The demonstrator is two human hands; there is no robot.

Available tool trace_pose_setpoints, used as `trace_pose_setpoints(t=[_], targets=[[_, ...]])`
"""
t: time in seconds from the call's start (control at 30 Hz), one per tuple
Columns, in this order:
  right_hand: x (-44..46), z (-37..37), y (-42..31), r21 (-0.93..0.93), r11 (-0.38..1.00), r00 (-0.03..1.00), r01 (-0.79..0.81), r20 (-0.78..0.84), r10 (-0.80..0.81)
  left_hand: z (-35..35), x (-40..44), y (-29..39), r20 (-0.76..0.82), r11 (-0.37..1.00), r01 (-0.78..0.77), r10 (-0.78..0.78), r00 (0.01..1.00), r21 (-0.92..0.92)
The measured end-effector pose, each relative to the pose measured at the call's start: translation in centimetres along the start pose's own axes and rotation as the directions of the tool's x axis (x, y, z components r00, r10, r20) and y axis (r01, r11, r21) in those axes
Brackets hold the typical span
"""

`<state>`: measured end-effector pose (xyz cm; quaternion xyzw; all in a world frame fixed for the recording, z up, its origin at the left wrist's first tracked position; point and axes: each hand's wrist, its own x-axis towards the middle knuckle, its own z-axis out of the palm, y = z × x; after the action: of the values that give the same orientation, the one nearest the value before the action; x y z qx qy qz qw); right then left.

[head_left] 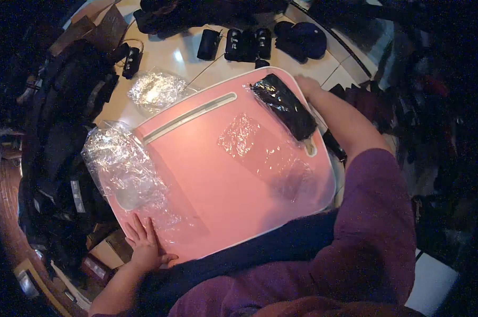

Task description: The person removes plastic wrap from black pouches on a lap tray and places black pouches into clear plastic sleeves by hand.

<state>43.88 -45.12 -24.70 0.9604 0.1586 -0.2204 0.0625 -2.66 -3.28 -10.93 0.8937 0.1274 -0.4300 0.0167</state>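
A pink lap desk [196, 174] with a white rim rests at a slant over my lap. It has a long slot near its far edge. My left hand [144, 248] lies on its near left corner with fingers spread, the thumb at the near edge. Beside those fingers a crumpled clear plastic bag [125, 153] covers the left side. My right hand [306, 89] is at the far right corner, its fingers mostly out of sight. Close to it, a black bundle in shiny clear wrap [285, 105] lies on the desk. A flat clear plastic sleeve [260, 148] is spread below the bundle.
Several black rolled items [241, 45] with white print sit on the light tiled floor [181, 58] beyond the desk. Another crumpled clear bag [157, 90] lies there. Dark clothing [64, 142] is piled at left, near a cardboard box [112, 251]. More dark garments are at right.
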Motion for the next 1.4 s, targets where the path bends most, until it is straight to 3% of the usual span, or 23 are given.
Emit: trace_pose_setpoints(t=[0.07,0.1,0.13,0.17,0.23,0.37,0.43,0.7,0.8,0.97,1.03,1.07,1.1,1.17,1.2,1.27,1.3,1.4], targets=[[5.4,0.5,0.0,-0.014,0.996,0.960,0.090,-0.266,-0.091,0.8,0.1,-0.9,0.011,1.000,0.001,-0.001,1.000,-0.009],[6.2,0.6,-1.0,-0.012,0.995,0.960,0.102,-0.262,-0.102,1.4,0.3,-1.4,-0.021,0.999,-0.043,0.043,0.999,-0.022],[6.6,0.5,-2.6,-0.094,0.973,0.875,0.210,-0.426,-0.230,2.0,0.5,-1.8,-0.054,0.995,-0.089,0.087,0.995,-0.033],[8.0,0.9,-4.0,-0.102,0.950,0.837,0.294,-0.452,-0.307,2.5,0.8,-2.2,-0.031,0.997,-0.071,0.070,0.997,-0.037],[9.5,2.1,-5.1,-0.012,0.907,0.860,0.421,-0.314,-0.403,3.1,0.6,-2.5,-0.176,0.982,-0.188,0.180,0.968,-0.030],[10.2,5.9,-4.9,0.104,0.881,0.885,0.462,-0.128,-0.449,3.3,0.9,-2.4,-0.159,0.984,-0.171,0.162,0.974,-0.043],[10.6,6.9,-4.3,0.139,0.880,0.891,0.454,-0.099,-0.444,3.1,0.7,-2.5,-0.106,0.986,-0.151,0.144,0.984,-0.064],[10.5,7.7,-2.9,0.280,0.875,0.918,0.396,-0.113,-0.379,3.3,0.7,-2.5,-0.155,0.989,-0.147,0.144,0.977,-0.012],[11.2,7.9,-1.8,0.425,0.842,0.943,0.333,-0.173,-0.286,3.2,0.8,-2.3,-0.127,0.993,-0.122,0.120,0.985,-0.007],[11.3,6.2,2.6,0.817,0.531,0.964,0.224,-0.265,0.002,1.2,0.5,-1.3,-0.049,0.997,-0.081,0.079,0.996,-0.022],[7.1,1.6,2.7,0.888,0.408,0.967,0.213,-0.252,0.045,0.6,0.4,-1.0,0.013,0.999,-0.045,0.045,0.999,-0.020],[4.0,-1.2,2.6,0.942,0.272,0.970,0.196,-0.226,0.085,0.2,0.3,-0.7,0.002,0.998,-0.051,0.051,0.999,-0.021],[1.2,-3.5,2.5,0.938,0.280,0.967,0.205,-0.238,0.090,-0.3,0.1,-0.3,0.030,0.999,-0.036,0.036,0.999,0.002],[-4.2,-8.1,2.1,0.984,-0.061,0.985,0.170,-0.168,0.028,-1.2,-0.4,0.0,0.039,0.999,-0.030,0.029,0.999,0.016],[-6.7,-9.7,1.9,0.981,-0.049,0.982,0.185,-0.184,0.034,-1.3,-0.8,0.1,0.038,0.999,-0.037,0.036,0.999,0.031],[-11.7,-13.1,1.2,0.926,-0.221,0.929,0.306,-0.342,-0.144,-2.0,-1.5,0.5,0.013,0.998,-0.057,0.056,0.998,0.035],[-14.8,-14.9,-0.1,0.922,-0.253,0.927,0.293,-0.339,-0.163,-2.4,-2.3,1.0,0.003,0.995,-0.094,0.094,0.996,0.030],[-21.9,-17.1,-3.6,0.897,-0.249,0.856,0.366,-0.429,-0.288,-2.3,-4.0,2.5,-0.064,0.990,-0.141,0.141,0.988,0.010]])
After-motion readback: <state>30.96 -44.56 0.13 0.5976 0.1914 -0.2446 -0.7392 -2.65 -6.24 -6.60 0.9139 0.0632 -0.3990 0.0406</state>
